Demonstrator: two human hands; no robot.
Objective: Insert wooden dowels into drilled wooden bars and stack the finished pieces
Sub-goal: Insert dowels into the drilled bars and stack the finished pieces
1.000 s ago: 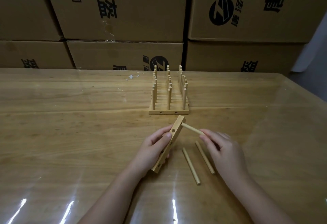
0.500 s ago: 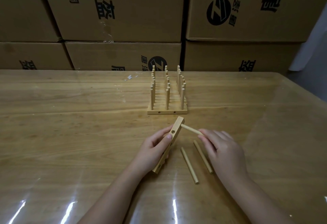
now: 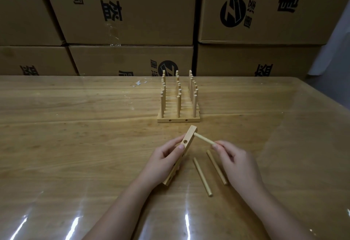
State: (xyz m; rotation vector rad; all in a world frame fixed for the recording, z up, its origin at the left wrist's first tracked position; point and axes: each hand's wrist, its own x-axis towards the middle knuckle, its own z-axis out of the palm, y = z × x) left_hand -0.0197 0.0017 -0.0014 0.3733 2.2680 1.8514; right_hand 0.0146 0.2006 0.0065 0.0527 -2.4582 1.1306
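My left hand (image 3: 162,161) grips a drilled wooden bar (image 3: 189,137), tilted on edge with its far end raised and its near end resting on the table. A dowel (image 3: 203,138) sticks out of the bar's far end to the right; my right hand (image 3: 236,162) pinches its free end. Two loose dowels lie on the table between my hands, one (image 3: 202,176) nearer the middle and one (image 3: 216,166) partly under my right hand. Behind them stands a row of finished bars (image 3: 179,120) with upright dowels.
The glossy wooden table (image 3: 75,135) has its right edge running diagonally at the far right. Stacked cardboard boxes (image 3: 132,12) form a wall directly behind the table. White flecks (image 3: 139,83) lie left of the finished pieces.
My right hand has slid back slightly along the dowel towards its free end. The bar, my left hand and the loose dowels stay where they were.
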